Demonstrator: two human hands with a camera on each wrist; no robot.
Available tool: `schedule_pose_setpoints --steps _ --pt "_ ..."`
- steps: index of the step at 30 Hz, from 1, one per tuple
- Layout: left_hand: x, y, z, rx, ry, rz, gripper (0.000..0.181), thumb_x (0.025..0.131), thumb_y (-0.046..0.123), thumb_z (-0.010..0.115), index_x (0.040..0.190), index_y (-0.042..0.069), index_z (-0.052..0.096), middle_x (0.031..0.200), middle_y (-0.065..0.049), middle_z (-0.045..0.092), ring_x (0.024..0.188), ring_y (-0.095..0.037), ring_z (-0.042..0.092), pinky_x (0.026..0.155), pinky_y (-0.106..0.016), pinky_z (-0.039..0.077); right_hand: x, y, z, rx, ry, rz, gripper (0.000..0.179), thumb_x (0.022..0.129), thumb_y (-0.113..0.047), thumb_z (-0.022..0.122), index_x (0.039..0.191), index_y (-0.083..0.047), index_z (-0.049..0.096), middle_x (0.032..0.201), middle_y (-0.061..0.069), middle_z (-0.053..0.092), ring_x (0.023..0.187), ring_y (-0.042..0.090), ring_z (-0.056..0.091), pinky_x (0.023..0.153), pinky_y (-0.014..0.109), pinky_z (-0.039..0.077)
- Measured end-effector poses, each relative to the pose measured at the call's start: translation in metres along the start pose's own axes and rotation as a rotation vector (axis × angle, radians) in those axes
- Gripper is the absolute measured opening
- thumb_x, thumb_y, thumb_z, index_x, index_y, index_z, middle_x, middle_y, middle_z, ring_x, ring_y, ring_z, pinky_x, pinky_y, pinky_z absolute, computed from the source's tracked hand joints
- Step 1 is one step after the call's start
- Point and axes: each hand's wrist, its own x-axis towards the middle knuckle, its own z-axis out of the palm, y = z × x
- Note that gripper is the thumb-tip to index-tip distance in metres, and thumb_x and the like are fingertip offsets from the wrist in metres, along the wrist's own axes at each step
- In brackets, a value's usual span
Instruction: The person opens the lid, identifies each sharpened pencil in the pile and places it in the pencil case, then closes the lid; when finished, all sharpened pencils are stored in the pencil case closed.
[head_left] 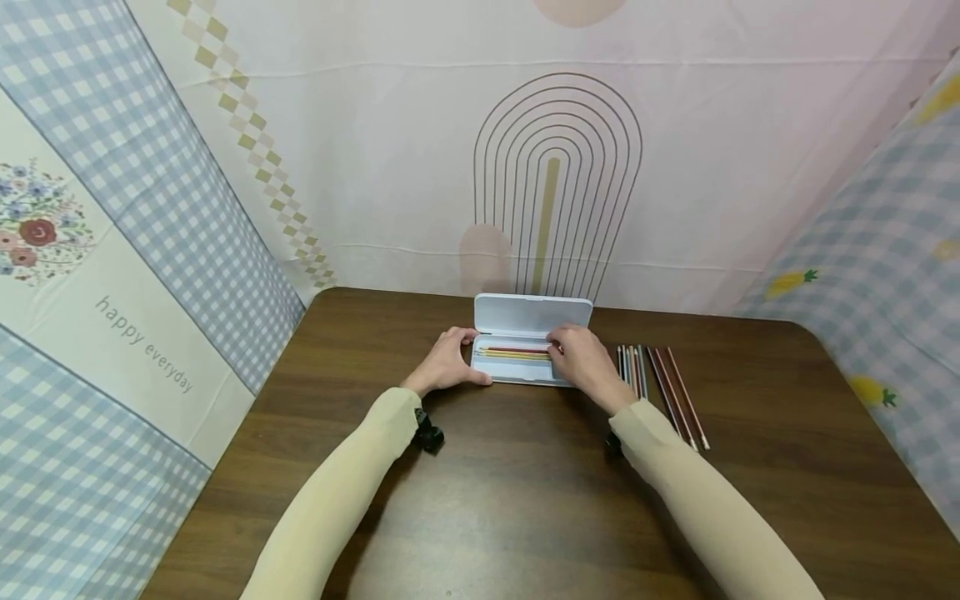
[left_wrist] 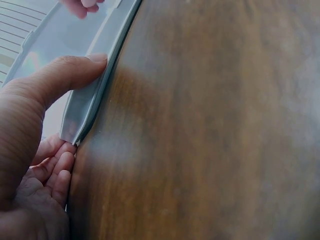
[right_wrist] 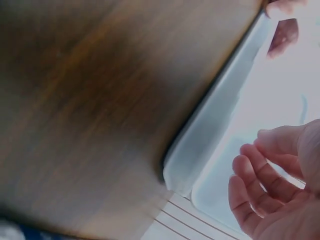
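A pale pencil case (head_left: 534, 315) lies on the table with its lid raised at the back. Its left end is gripped by my left hand (head_left: 446, 362), the thumb (left_wrist: 75, 75) over the front rim and the fingers round the far corner. Inside the case lie a red pencil (head_left: 519, 350) and some yellow pencils (head_left: 513, 357), pointing left. My right hand (head_left: 587, 363) is over the case's right part, pinching near the red pencil's right end with thumb and fingertips. Glare in the right wrist view hides the pencil there, and the hand covers the pencils' right ends.
Right of the case lies a group of pencils in mixed colours (head_left: 632, 367), partly behind my right wrist. Several longer brown-red pencils (head_left: 684, 396) lie beside them. A patterned cloth (head_left: 405, 167) hangs behind the wooden table (head_left: 510, 500).
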Motion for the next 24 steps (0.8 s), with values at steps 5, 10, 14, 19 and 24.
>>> schedule_pose_setpoints --steps 5,10,14,19,24 --pt "-0.001 0.002 -0.001 0.014 -0.004 0.001 0.096 0.076 0.036 0.098 0.154 0.004 0.054 0.149 -0.019 0.057 0.141 -0.033 0.049 0.125 -0.049 0.043 -0.011 -0.002 -0.009 0.022 0.016 0.043 0.021 0.100 -0.003 0.070 0.115 0.008 0.079 0.113 0.025 0.079 0.102 0.038 0.078 0.089 0.052 0.064" --pt "0.000 0.001 0.000 0.016 -0.004 0.006 0.096 0.076 0.035 0.098 0.154 0.003 0.053 0.149 -0.019 0.057 0.141 -0.034 0.049 0.125 -0.050 0.043 -0.022 -0.002 -0.019 0.050 0.029 0.073 0.017 0.099 -0.002 0.071 0.109 0.008 0.080 0.104 0.024 0.079 0.093 0.035 0.076 0.083 0.051 0.063" --pt "0.000 0.000 0.001 0.018 0.001 0.006 0.096 0.076 0.036 0.098 0.154 0.003 0.053 0.150 -0.020 0.057 0.141 -0.034 0.049 0.125 -0.050 0.043 -0.029 -0.003 -0.027 0.072 0.019 0.125 0.016 0.101 -0.005 0.071 0.107 0.006 0.080 0.101 0.021 0.079 0.086 0.030 0.071 0.080 0.049 0.061" --pt "0.000 0.000 0.001 0.016 0.004 0.008 0.095 0.076 0.036 0.098 0.153 0.002 0.053 0.149 -0.020 0.057 0.140 -0.034 0.050 0.124 -0.050 0.043 -0.036 -0.002 -0.036 0.092 -0.001 0.181 0.019 0.101 -0.005 0.068 0.110 0.008 0.079 0.096 0.021 0.078 0.078 0.025 0.064 0.073 0.041 0.057" --pt "-0.001 0.000 0.001 0.011 0.004 0.009 0.095 0.076 0.035 0.099 0.153 0.002 0.054 0.150 -0.020 0.057 0.141 -0.035 0.050 0.124 -0.050 0.043 -0.046 0.001 -0.044 0.099 -0.020 0.220 0.018 0.099 -0.003 0.069 0.108 0.010 0.078 0.091 0.020 0.078 0.071 0.022 0.061 0.067 0.035 0.052"
